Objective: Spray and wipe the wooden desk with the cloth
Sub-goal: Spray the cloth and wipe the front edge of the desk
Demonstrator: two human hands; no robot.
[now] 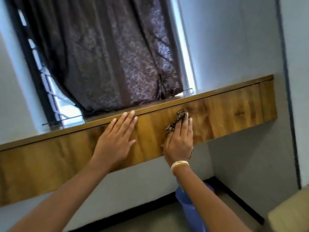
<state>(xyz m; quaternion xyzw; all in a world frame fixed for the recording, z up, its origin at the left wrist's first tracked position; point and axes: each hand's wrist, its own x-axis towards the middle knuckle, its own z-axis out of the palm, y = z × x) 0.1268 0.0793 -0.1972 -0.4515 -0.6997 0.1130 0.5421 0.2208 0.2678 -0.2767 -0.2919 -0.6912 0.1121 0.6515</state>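
Your right hand [179,139] presses the cloth [178,118] flat on the desk [234,114] front; left hand [117,139] spread, empty. Risk: bunched cloth slips out, leaving streaks.

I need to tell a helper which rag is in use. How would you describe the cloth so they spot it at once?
Find the long wooden desk fixed to the wall under the curtained window. Two hands lie flat on its front panel; the cloth is under the right hand, the one with bangles. It is dark, patterned and crumpled, poking out past the fingertips; the left hand is bare.
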